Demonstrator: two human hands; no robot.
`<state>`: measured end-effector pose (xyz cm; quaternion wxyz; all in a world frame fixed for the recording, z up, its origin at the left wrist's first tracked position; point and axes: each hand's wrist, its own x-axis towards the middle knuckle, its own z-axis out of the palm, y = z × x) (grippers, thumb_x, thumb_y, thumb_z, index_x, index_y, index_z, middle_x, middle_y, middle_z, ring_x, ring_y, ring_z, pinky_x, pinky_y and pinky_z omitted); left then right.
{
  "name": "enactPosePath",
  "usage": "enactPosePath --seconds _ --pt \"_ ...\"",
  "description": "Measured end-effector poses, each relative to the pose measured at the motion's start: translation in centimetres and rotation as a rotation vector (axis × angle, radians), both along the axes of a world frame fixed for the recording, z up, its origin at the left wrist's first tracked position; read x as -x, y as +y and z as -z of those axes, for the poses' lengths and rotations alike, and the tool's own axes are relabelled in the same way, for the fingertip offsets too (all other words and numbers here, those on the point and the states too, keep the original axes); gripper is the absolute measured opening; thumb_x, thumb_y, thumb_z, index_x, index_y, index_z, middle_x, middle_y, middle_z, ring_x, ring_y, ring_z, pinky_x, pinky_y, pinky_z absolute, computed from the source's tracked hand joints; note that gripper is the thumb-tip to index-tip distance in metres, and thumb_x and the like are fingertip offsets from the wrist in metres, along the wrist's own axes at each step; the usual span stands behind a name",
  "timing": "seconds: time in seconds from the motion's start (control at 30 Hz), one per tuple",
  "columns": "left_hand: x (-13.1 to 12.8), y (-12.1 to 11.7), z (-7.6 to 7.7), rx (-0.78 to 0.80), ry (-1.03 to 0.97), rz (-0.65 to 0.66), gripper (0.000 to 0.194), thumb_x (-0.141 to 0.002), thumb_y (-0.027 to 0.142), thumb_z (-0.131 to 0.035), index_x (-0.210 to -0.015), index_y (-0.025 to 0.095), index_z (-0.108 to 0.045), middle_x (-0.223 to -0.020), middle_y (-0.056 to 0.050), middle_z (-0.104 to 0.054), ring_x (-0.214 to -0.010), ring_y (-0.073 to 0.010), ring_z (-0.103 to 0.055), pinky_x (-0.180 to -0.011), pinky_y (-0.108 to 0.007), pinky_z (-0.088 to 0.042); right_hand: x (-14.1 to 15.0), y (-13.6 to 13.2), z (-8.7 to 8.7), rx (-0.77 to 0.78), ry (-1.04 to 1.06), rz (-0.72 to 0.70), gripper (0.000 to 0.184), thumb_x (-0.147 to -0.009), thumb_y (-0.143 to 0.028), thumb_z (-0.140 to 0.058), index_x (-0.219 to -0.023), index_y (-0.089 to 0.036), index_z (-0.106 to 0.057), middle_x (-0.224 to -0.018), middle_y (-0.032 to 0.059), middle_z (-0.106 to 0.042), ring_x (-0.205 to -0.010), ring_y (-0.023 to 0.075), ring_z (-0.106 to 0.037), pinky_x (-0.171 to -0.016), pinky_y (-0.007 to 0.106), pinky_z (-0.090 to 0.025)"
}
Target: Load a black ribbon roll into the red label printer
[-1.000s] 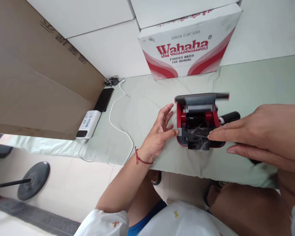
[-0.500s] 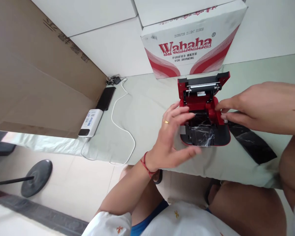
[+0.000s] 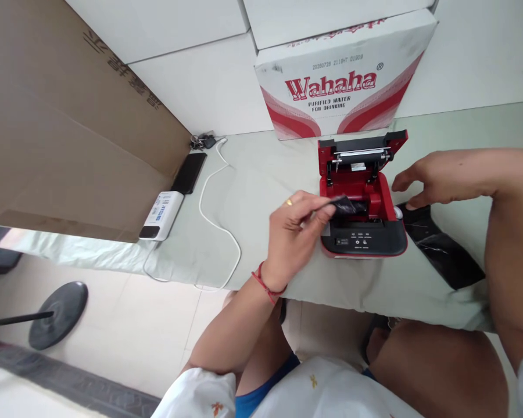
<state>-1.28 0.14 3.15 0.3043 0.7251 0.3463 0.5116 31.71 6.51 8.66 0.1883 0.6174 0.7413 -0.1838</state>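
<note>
A small red and black printer [image 3: 364, 235] sits on the pale green cloth with its lid [image 3: 361, 150] tilted back. My left hand [image 3: 297, 232] is at the printer's left side, its fingers pinched on a strip of black film [image 3: 346, 206] that leads into the open bay. My right hand [image 3: 436, 174] hovers just right of the printer, fingers loosely spread, holding nothing. Beneath it a loose length of black film [image 3: 442, 247] lies on the cloth.
A Wahaha water carton [image 3: 340, 81] stands behind the printer. A large brown cardboard sheet [image 3: 70, 128] leans at the left. A white power bank [image 3: 162, 215], a black phone [image 3: 189, 172], keys [image 3: 203, 141] and a white cable [image 3: 220, 226] lie at the left. A round black stand base [image 3: 57, 313] is on the floor.
The printer's lid has swung fully back. My left hand has closed on the black film at the bay, clearing it off the front panel. My right hand moved off the printer to the right.
</note>
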Motion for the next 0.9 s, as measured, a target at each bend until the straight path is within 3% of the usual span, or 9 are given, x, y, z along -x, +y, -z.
enactPosePath --seconds 0.1,0.23,0.37,0.5,0.67,0.8,0.9 --pt "0.0 0.5 0.4 0.054 -0.183 -0.077 0.024 -0.111 0.055 -0.084 -0.112 0.033 -0.093 -0.097 0.000 -0.083 -0.082 -0.0148 -0.071 -0.077 -0.033 -0.061 0.1 0.4 0.8 0.139 0.000 0.016 0.049 -0.087 -0.026 -0.076 -0.135 -0.023 -0.085 -0.123 0.0098 -0.088 -0.103 0.0256 -0.080 -0.087 0.036 -0.054" --pt "-1.0 0.3 0.5 0.134 -0.345 0.036 0.025 -0.111 0.053 -0.085 -0.113 0.029 -0.092 -0.093 0.001 -0.081 -0.070 -0.0100 -0.077 -0.069 -0.027 -0.068 1.0 0.6 1.2 0.229 0.023 -0.054 0.032 -0.087 -0.024 -0.075 -0.117 -0.021 -0.083 -0.115 0.0055 -0.085 -0.099 0.0223 -0.075 -0.087 0.035 -0.050" --pt "-2.1 0.1 -0.1 0.145 -0.451 0.101 0.020 -0.112 0.045 -0.085 -0.115 0.027 -0.092 -0.114 -0.002 -0.086 -0.101 -0.0160 -0.093 -0.089 -0.022 -0.077 1.6 1.4 2.4 0.328 0.032 -0.125 0.029 -0.086 -0.026 -0.089 -0.114 -0.019 -0.082 -0.106 0.0028 -0.082 -0.098 0.0226 -0.075 -0.090 0.035 -0.056" --pt "-2.9 0.0 -1.0 -0.065 -0.398 0.122 0.017 -0.117 0.034 -0.078 -0.126 0.033 -0.092 -0.124 -0.001 -0.089 -0.114 -0.0172 -0.092 -0.097 -0.025 -0.079 1.8 1.7 2.8 0.354 0.019 -0.158 0.046 -0.108 -0.049 -0.081 -0.142 -0.018 -0.075 -0.141 0.0103 -0.077 -0.124 0.0274 -0.076 -0.108 0.050 -0.068" --pt "-2.7 -0.5 -3.0 -0.354 -0.324 -0.089 0.018 -0.119 0.033 -0.074 -0.129 0.035 -0.090 -0.123 0.002 -0.089 -0.113 -0.0186 -0.091 -0.089 -0.031 -0.082 2.4 1.2 1.9 0.340 -0.026 -0.153 0.051 -0.110 -0.052 -0.079 -0.149 -0.019 -0.073 -0.150 0.0125 -0.074 -0.131 0.0292 -0.075 -0.111 0.053 -0.068" --pt "-0.8 0.3 -4.3 -0.420 -0.495 -0.226 0.011 -0.111 0.026 -0.086 -0.120 0.029 -0.092 -0.114 0.003 -0.090 -0.094 -0.0136 -0.092 -0.084 -0.024 -0.078 3.0 0.8 1.2 0.320 -0.051 -0.156 0.051 -0.110 -0.052 -0.079 -0.148 -0.020 -0.073 -0.150 0.0126 -0.074 -0.131 0.0290 -0.075 -0.111 0.053 -0.068" --pt "1.4 1.4 -4.3 -0.476 -0.594 -0.338 0.007 -0.108 0.030 -0.091 -0.114 0.029 -0.091 -0.105 0.008 -0.088 -0.085 -0.0095 -0.089 -0.078 -0.021 -0.074 3.4 0.5 1.0 0.309 -0.058 -0.163 0.050 -0.110 -0.052 -0.079 -0.148 -0.020 -0.073 -0.150 0.0125 -0.074 -0.131 0.0288 -0.075 -0.111 0.053 -0.068"
